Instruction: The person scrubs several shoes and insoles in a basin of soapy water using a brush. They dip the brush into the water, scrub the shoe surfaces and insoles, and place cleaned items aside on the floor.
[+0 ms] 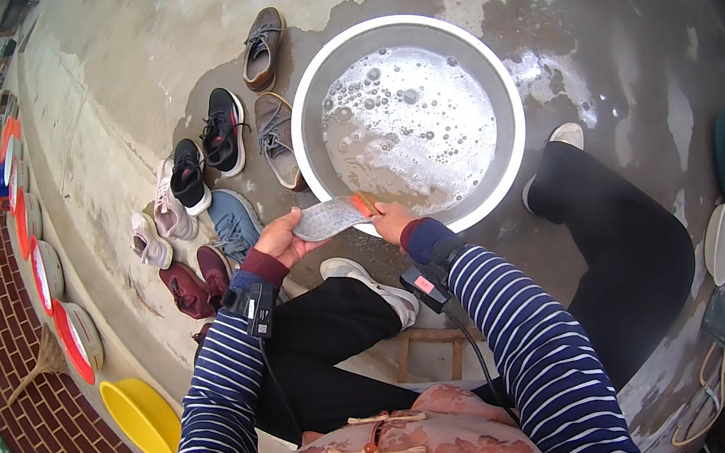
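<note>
Both hands (286,236) (393,222) hold insole (331,218) lying crosswise.

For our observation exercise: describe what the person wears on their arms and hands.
Both hands, left hand and right hand, are bare. The sleeves are navy with white stripes over maroon cuffs. Each wrist carries a small black device with a black cable.

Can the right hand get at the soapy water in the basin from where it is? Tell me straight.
Probably yes. The right hand sits at the near rim of the basin, holding a brush against the insole, which the left hand supports. Nothing lies between it and the soapy water.
</note>
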The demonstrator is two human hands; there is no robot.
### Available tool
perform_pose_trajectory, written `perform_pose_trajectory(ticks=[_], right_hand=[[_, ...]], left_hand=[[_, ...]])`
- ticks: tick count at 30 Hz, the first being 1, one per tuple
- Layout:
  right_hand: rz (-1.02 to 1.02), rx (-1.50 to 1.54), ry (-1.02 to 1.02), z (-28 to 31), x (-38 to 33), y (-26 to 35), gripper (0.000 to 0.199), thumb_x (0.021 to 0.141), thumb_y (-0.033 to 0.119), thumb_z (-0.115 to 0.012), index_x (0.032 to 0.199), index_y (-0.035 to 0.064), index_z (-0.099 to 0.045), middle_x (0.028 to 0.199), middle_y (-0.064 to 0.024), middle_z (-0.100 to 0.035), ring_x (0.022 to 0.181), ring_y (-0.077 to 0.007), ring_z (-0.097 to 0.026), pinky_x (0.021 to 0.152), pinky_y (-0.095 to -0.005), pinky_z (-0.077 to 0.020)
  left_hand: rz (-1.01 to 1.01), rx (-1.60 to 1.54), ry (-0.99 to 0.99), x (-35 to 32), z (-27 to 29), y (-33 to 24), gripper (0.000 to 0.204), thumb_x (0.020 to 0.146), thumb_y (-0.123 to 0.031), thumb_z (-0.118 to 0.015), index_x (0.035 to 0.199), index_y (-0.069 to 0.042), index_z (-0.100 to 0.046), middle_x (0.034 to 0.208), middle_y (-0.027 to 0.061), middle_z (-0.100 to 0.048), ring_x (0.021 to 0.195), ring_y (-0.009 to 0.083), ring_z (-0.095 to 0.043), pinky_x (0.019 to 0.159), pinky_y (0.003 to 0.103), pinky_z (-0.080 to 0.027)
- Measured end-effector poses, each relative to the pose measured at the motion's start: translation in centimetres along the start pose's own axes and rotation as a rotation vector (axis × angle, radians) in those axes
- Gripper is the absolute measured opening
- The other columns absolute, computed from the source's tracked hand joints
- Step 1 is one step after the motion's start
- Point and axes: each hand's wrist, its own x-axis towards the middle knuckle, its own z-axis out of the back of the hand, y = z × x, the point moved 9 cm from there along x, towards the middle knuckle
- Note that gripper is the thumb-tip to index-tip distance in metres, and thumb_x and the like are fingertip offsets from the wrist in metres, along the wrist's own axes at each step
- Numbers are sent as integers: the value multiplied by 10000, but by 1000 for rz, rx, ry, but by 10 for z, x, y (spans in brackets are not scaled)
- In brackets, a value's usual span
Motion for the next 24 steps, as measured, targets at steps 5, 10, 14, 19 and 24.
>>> perform_pose_trajectory(ticks=[5,10,14,19,24], right_hand=[[-119,-189,73,16,12,-27,439,896,321,-501,1223,40,-582,1122,-227,-626,975,-345,-620,855,-408,-480],[-6,135,-378,57,24,-38,463,906,312,-488,1319,107,-535,1160,-213,-625,1043,-343,-609,912,-400,-459],[-142,63,-416,62,27,-60,474,923,307,-478,1358,121,-503,1180,-199,-621,1065,-334,-601,917,-386,-450],[-44,196,-174,18,4,-38,494,932,307,-491,1382,105,-468,1209,-196,-605,1105,-319,-581,936,-360,-435],[295,146,-293,-8,-72,44,512,926,304,-491,1376,63,-448,1156,-248,-607,1072,-379,-580,918,-413,-448]], left_hand=[[28,-34,-9,-7,-2,-5,454,1045,-240,-266,1339,104,-291,1377,270,-397,1261,403,-442,1040,554,-418],[35,-81,-1,-12,2,2,448,1043,-239,-276,1347,89,-286,1398,265,-367,1278,402,-420,1045,575,-405],[-4,-134,52,-10,-6,-2,443,1040,-236,-293,1349,81,-282,1407,259,-356,1285,402,-409,1041,586,-408],[-12,-155,121,-6,-21,-5,443,1041,-243,-285,1340,84,-287,1399,265,-364,1284,403,-408,1041,587,-408],[36,-207,42,-6,-12,-1,461,1039,-269,-249,1336,81,-297,1376,267,-393,1278,403,-414,1051,577,-388]])
